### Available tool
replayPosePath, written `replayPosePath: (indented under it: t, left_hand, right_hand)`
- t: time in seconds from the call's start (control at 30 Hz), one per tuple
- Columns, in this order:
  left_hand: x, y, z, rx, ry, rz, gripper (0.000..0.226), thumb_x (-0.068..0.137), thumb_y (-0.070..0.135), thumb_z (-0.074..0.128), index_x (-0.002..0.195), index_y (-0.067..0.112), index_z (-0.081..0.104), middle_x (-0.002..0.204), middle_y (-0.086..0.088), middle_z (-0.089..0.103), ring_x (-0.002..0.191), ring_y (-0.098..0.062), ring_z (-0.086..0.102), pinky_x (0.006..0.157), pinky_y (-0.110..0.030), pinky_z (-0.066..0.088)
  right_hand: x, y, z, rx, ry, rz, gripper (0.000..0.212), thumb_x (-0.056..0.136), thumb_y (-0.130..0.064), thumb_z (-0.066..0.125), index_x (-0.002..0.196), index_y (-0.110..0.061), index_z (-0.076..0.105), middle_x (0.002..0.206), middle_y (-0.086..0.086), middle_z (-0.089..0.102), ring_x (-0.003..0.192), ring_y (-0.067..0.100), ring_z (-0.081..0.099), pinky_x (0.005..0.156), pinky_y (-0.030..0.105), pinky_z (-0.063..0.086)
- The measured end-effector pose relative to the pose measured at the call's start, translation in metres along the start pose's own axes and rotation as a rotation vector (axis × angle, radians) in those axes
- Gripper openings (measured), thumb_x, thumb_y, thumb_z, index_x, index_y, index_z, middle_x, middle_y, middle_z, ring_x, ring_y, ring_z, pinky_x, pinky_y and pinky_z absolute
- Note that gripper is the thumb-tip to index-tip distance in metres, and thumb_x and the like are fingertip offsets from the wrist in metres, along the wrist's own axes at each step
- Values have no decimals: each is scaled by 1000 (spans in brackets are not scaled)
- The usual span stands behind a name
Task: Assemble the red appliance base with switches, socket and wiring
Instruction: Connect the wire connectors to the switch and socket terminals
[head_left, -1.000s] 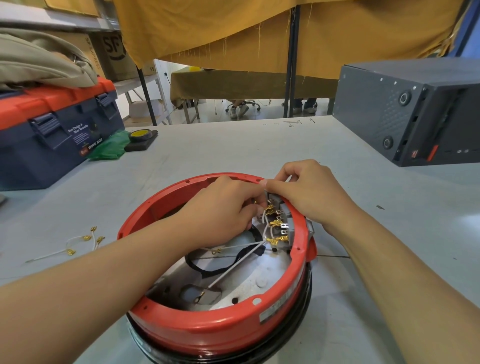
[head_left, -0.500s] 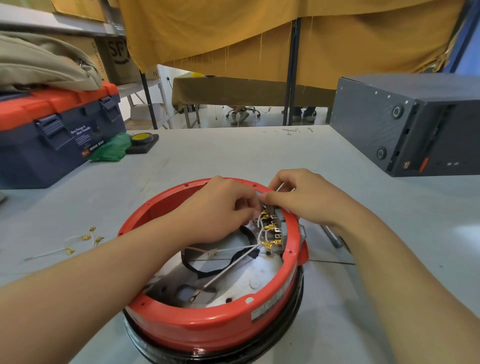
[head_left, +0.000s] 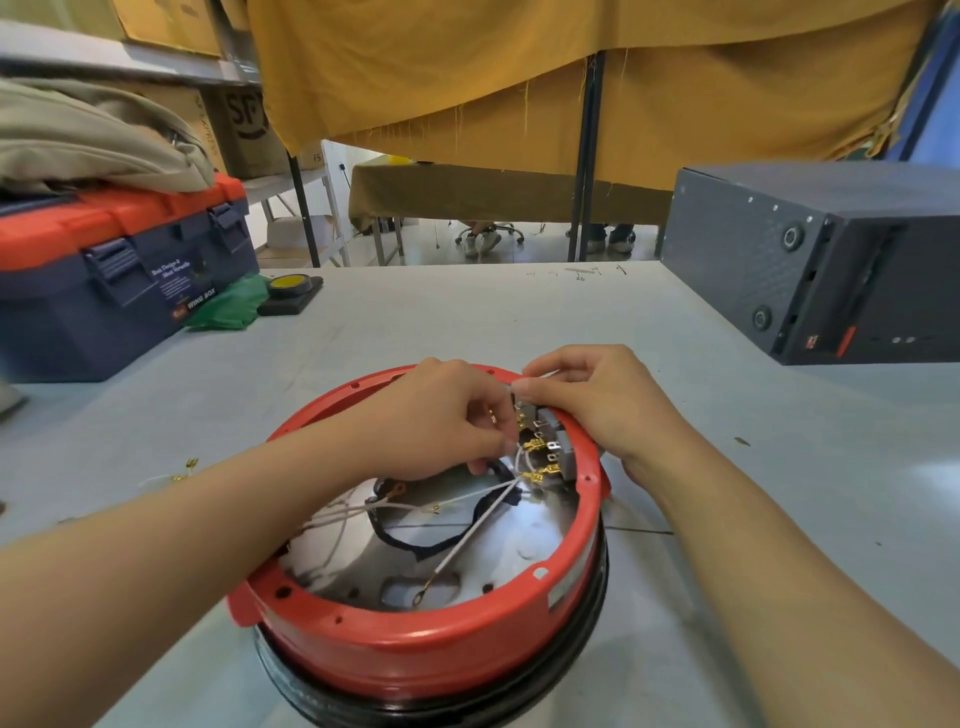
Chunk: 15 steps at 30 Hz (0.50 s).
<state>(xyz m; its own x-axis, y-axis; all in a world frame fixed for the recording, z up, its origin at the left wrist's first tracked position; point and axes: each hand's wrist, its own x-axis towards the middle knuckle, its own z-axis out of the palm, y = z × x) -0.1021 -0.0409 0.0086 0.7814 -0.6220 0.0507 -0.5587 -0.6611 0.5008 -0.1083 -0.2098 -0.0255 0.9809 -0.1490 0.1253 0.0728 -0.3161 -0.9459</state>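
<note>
Left hand (head_left: 441, 415): fingers curled, pinched white wires (head_left: 519, 460) at the terminals (head_left: 540, 457)
Right hand (head_left: 597, 400): thumb and forefinger pinched a wire end over the rim
Red base (head_left: 426, 644): on grey surface (head_left: 467, 312), near edge

A round red appliance base (head_left: 415, 649) sits open side up on the grey tabletop (head_left: 441, 312). Both hands meet at its far right rim: the left hand (head_left: 441, 415) curls over brass terminals (head_left: 537, 447) on a grey switch block (head_left: 558, 441), and the right hand (head_left: 597, 400) pinches a white wire (head_left: 540, 375) above the block. More white wires (head_left: 467, 535) and a black cable (head_left: 415, 545) lie inside. A blue and red toolbox (head_left: 119, 270) stands far left, a dark grey case (head_left: 810, 249) far right.
</note>
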Motion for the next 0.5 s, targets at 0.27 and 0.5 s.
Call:
replayPosePath:
  t: [0.27, 0.5]
  left_hand:
    - [5, 3, 18, -15, 109, -15, 9, 79, 25, 69, 75, 18, 70, 56, 3, 65, 53, -3, 59, 54, -15, 43]
    - [3, 3, 18, -25, 139, 24, 9, 79, 18, 68, 72, 12, 70, 51, 6, 57, 49, -1, 49, 50, -9, 35]
  right_hand:
    - [1, 1, -1, 33, -9, 30, 17, 73, -24, 80, 87, -16, 74, 73, 3, 73, 56, 6, 65, 50, 15, 45]
    - [1, 3, 2, -5, -80, 19, 15, 80, -16, 72, 94, -15, 71, 84, 5, 72, 73, 13, 67, 71, 26, 51]
